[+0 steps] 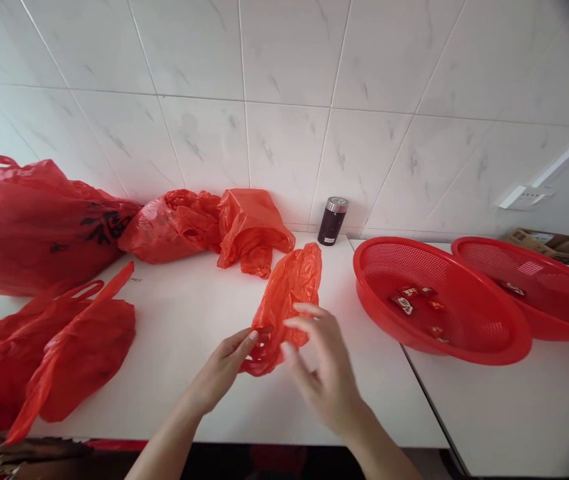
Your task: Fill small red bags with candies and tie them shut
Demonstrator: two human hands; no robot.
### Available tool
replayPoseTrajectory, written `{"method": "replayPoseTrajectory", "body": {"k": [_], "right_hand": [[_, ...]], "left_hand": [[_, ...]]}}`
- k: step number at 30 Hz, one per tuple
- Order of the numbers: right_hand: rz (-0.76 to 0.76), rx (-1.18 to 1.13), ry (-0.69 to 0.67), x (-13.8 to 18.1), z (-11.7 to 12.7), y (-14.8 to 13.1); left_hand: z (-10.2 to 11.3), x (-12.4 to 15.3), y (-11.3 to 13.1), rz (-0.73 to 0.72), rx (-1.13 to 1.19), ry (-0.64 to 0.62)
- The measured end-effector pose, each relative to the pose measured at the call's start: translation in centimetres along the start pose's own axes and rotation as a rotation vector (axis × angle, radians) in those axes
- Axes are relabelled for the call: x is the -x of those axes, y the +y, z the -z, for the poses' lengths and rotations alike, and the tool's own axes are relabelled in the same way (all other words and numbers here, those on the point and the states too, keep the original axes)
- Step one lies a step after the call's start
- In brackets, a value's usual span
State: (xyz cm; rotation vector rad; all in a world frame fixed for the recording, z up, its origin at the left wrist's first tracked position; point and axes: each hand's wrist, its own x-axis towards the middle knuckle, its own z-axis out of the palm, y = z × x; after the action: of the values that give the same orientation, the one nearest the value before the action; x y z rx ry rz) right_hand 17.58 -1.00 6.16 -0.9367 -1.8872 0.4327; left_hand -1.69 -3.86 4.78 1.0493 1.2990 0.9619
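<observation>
A thin red plastic bag (291, 280) is held up over the white table, partly opened out and crinkled. My left hand (227, 363) pinches its near edge between thumb and fingers. Just to the right, my right hand (321, 363) has its fingers spread and somewhat blurred, close in front of the bag. Whether those fingertips touch the plastic I cannot tell. No contents show inside the bag.
Filled red bags (29, 227) stand at the left, with crumpled red bags (249, 223) along the tiled wall. A dark tumbler (333, 221) stands behind. Two red plastic baskets (379, 300) at right hold several small wrapped packets (407, 303). A cardboard box (559, 248) lies far right.
</observation>
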Motion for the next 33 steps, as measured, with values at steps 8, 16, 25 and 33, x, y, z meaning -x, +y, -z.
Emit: {"method": "replayPoseTrajectory", "body": {"k": [8,16,25,33], "right_hand": [[-0.192,0.625,-0.348,0.8,-3.2,9.8],[-0.244,0.649,-0.309,-0.7,-0.9,12.6],[0.026,0.281,-0.069,0.3,-5.1,2.9],[-0.230,0.420,-0.153,-3.0,0.4,8.6]], "left_hand": [[2.7,0.7,-1.4,0.072,0.308,-0.019],[6.2,1.3,-3.1,0.051,-0.144,0.378],[0.5,0.7,-0.9,-0.284,-0.403,0.411],[3.2,1.3,0.5,-0.150,0.243,0.315]]}}
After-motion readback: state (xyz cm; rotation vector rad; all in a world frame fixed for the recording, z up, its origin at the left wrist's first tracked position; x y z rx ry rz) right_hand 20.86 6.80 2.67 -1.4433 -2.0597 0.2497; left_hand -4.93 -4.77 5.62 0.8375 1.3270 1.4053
